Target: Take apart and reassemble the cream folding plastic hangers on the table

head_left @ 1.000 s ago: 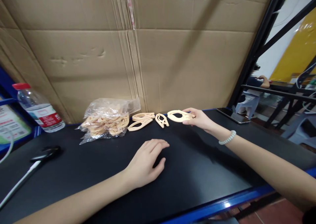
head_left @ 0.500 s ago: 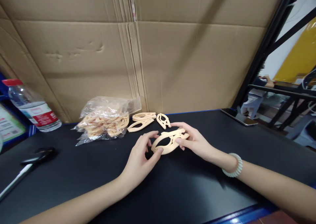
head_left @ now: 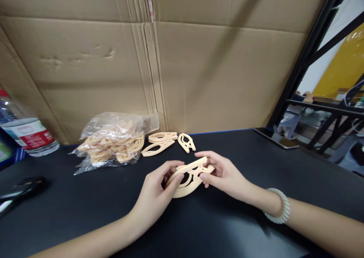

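Note:
Between my hands, above the black table, is a cream folding clothes hanger (head_left: 186, 191), its arms partly apart. My left hand (head_left: 160, 188) is closed round its left side, thumb on top and fingers hidden behind. My right hand (head_left: 223, 171) pinches the right end, near the small joint, with the thumb in front. Farther back lie a few more folded hangers (head_left: 159, 147), two close together and a single folded hanger (head_left: 186, 141) to their right. A clear plastic bag (head_left: 113, 138) filled with similar cream hangers sits to their left.
A water bottle (head_left: 31, 133) with a red and white label stands at the left. In front of it lies a black object (head_left: 24, 188) with a white handle or strip. A phone (head_left: 277, 138) rests at the right rear. Cardboard (head_left: 227, 72) walls the back; a person's arm shows beyond the frame.
The hanger has come lower and nearer in view, and one of its arms has swung apart from the rest. My left hand has shifted its hold along it. The view has turned slightly right.

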Demonstrator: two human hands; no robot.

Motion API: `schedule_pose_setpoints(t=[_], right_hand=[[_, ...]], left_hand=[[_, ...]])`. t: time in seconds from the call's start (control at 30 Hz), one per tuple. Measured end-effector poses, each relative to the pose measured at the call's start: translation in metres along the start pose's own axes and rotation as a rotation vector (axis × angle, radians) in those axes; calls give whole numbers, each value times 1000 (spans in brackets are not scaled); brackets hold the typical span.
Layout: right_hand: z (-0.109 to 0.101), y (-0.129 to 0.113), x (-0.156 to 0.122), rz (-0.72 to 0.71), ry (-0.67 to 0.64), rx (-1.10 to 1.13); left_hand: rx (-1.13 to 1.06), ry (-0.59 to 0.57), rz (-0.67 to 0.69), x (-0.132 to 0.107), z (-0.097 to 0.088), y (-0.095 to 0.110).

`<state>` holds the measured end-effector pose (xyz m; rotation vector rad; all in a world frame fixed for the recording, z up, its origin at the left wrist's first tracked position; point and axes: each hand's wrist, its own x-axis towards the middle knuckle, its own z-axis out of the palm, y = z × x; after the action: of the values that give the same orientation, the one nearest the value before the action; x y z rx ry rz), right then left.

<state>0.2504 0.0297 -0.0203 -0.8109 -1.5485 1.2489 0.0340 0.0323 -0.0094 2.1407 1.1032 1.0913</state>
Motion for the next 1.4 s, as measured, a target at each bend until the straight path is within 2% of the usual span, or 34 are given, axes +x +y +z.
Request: schedule_pose_setpoints(t=[0.27,0.43,0.6,0.8,0.9,1.03,1.17,1.23,1.3,1.4], right_hand=[[-4,-2,0,70,10,-149],[-5,-5,-1,87,19,-244],[-7,-6,-1,18,96,-332],[-12,-3,1,57,235,-195],[-14,-2,3,98,260,-100],[-12,-1,3,107,210,21],[-9,-2,2,122,143,46],[-9,-2,1,123,128,41],[-10,-2,1,101,122,27],[-12,-1,2,63,108,4]], left_hand=[[-163,31,-77,-2,-1,1],[-359,42,-151,-1,-1,1],[-435,154,-202,2,-1,-3],[-453,183,-231,6,-3,-5],[-407,180,-231,5,-4,-4],[-270,83,-145,-1,-5,1],[-55,-152,144,-7,-6,8],[-20,-267,245,-8,-6,10],[-47,-320,242,-8,-6,10],[-209,-310,78,-2,-7,4]])
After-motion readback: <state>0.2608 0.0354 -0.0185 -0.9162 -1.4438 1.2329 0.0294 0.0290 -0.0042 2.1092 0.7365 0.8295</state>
